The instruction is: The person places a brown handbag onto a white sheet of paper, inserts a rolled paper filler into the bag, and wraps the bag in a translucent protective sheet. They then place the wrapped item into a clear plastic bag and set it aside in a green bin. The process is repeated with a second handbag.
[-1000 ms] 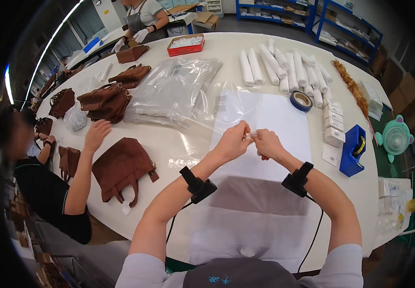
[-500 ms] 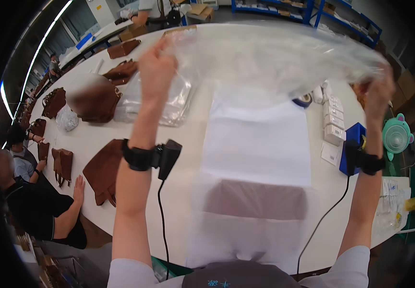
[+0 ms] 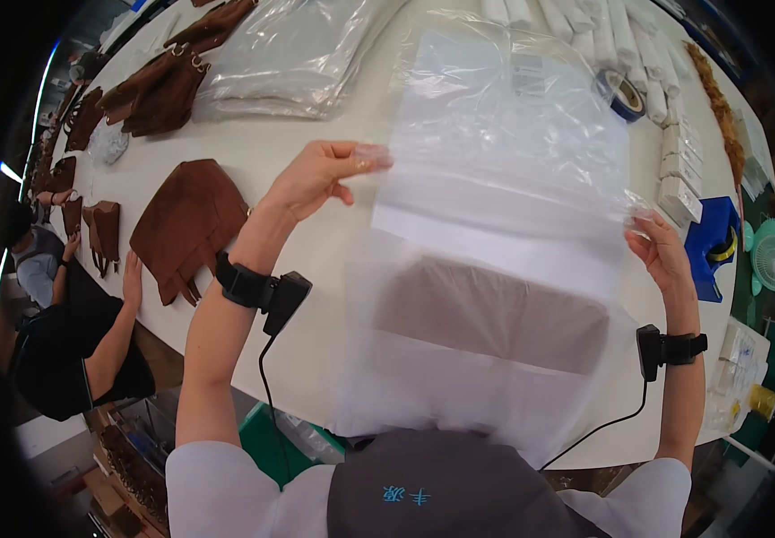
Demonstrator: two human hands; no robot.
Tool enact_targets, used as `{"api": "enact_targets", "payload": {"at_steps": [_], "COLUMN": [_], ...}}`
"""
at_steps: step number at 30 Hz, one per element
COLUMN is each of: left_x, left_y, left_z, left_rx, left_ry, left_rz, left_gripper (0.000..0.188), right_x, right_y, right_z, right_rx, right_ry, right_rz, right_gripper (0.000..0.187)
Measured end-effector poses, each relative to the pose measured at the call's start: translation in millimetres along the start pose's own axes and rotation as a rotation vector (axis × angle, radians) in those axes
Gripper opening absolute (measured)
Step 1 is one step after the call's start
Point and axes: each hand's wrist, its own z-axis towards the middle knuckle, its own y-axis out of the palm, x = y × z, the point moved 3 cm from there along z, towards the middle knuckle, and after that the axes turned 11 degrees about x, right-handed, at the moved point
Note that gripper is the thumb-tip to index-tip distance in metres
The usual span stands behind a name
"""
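Both hands were up over the white worktop (image 3: 316, 260), stretching a big clear floppy plastic bag (image 3: 504, 188) between them. The left hand (image 3: 316, 175) had its grip clamped on the bag's left edge, thumb and fingertips pinched together. The right hand (image 3: 661, 251) was pinching the right edge the same way. The bag hung spread out above the worktop, right in front of the person. A flat brown suede bag (image 3: 186, 224) lay to the left, and a stack of clear plastic bags (image 3: 284, 58) sat further back. Another person's hand (image 3: 132, 278) rested at the worktop's left edge.
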Motion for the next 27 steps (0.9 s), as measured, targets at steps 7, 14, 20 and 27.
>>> {"api": "enact_targets", "payload": {"at_steps": [7, 14, 20, 27], "left_x": [11.3, -16.8, -39.2, -51.7], "left_y": [21.7, 67.0, 56.0, 53.3], "left_z": [20.2, 29.2, -6.1, -70.0], "left_rx": [0.073, -0.077, -0.045, -0.179], "left_ry": [0.149, -0.056, -0.014, -0.053], "left_rz": [-0.425, 0.373, 0.612, 0.798], "left_gripper": [0.012, 0.049, 0.074, 0.061], "right_x": [9.6, 24.6, 41.5, 41.1], "right_y": [-12.3, -24.4, -2.8, 10.8], "right_z": [20.2, -2.0, -32.8, -63.2], "right_rx": [0.175, 0.16, -0.068, -0.123], "right_ry": [0.007, -0.282, -0.154, -0.301], "right_rz": [0.273, -0.295, -0.631, -0.882], "right_gripper": [0.016, 0.038, 0.067, 0.054]}}
